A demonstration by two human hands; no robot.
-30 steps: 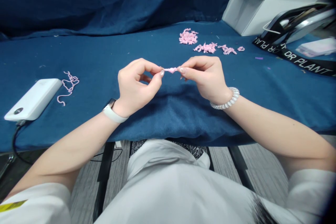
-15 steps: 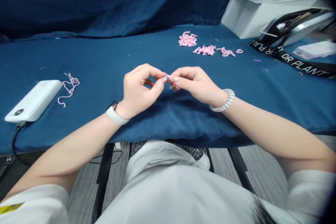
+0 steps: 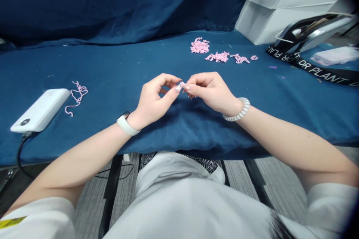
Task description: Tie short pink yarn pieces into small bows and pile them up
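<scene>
Below — navy cloth (image 3: 112, 67) — pink yarn scraps (image 3: 199, 46)

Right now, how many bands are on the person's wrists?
2: a white watch-style band on the left wrist, and a pearly spiral coil bracelet on the right wrist.

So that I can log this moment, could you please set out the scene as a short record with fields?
Left hand: fingertips pinch a small pink piece; white wristband on the wrist
Right hand: fingertips pinch the same piece; coiled bracelet on the wrist
Nearby: loose pink pieces in small heaps; pink strand beside a white power bank
Surface: blue cloth
</scene>
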